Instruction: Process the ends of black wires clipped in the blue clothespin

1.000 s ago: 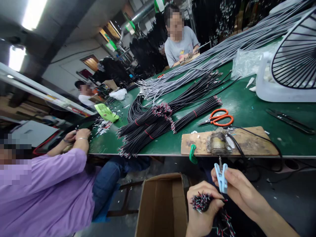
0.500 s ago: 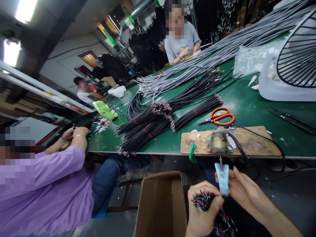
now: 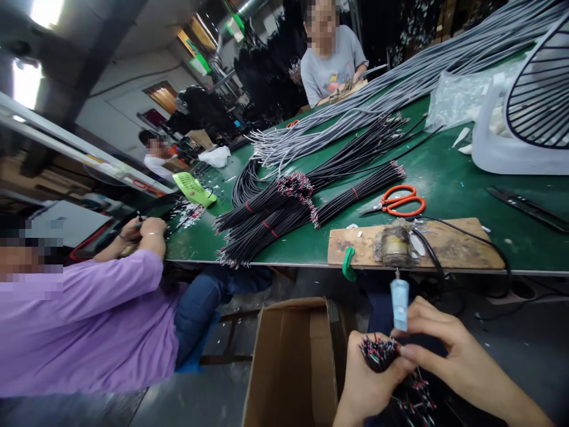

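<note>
My left hand (image 3: 368, 376) is wrapped around a bundle of thin black cables (image 3: 377, 353), whose stripped red, white and dark wire ends point up. At the bundle's right edge, the thumb and fingers of my right hand (image 3: 438, 341) pinch together on wire ends there; exactly how many wires cannot be made out. Just above those fingertips is a light blue clip-like piece (image 3: 400, 305) on the thin shaft of a small motor (image 3: 395, 246). More wire ends (image 3: 415, 397) show below my hands.
The motor sits on a wooden board (image 3: 457, 243) at the table edge, beside a green clamp (image 3: 349, 264). Orange-handled scissors (image 3: 403, 200), tied black cables (image 3: 267, 222), grey cables (image 3: 306, 136) and a fan (image 3: 493, 148) lie beyond. A cardboard box (image 3: 288, 367) stands left. Co-workers sit nearby.
My right hand has moved from beside the blue piece down to the bundle's wire ends, its fingers now pinched. The blue piece has turned on its shaft. The camera view has shifted slightly.
</note>
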Demonstrator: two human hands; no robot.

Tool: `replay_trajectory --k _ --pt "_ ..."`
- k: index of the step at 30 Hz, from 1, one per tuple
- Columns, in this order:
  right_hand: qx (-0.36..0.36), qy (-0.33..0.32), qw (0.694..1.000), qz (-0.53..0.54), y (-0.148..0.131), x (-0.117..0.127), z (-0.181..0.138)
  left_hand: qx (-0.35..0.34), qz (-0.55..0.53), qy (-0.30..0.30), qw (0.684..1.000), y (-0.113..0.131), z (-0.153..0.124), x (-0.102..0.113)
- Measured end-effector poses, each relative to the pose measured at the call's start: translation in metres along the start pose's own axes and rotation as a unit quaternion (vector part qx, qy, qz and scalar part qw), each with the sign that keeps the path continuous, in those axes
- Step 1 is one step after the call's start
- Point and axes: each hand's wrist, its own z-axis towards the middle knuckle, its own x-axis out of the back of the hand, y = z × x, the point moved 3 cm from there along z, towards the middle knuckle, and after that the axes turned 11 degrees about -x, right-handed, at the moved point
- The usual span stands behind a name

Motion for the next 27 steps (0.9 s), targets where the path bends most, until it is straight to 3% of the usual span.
replay_trajectory --k 4,9,13,19,27 --pt "0.014 0.016 0.999 -0.039 -0.007 -0.006 -0.001 0.033 -0.002 0.013 0.999 -0.004 -0.003 0.000" --pt "-0.030 0.034 0.995 0.084 0.012 -0.013 -0.006 0.062 -0.019 0.026 0.998 -0.005 -0.007 0.001" --pt "-0.013 0.017 0.992 0.123 0.019 -0.012 -0.011 0.068 -0.063 -0.005 0.996 -0.001 -0.010 -0.004" --pt "0.032 0.031 0.996 0.071 0.016 -0.003 -0.009 0.085 -0.112 -0.025 0.990 0.004 -0.010 -0.009" --pt "0.094 0.040 0.995 -0.008 0.010 -0.006 -0.013 0.067 -0.031 -0.039 0.997 -0.003 -0.009 -0.003"
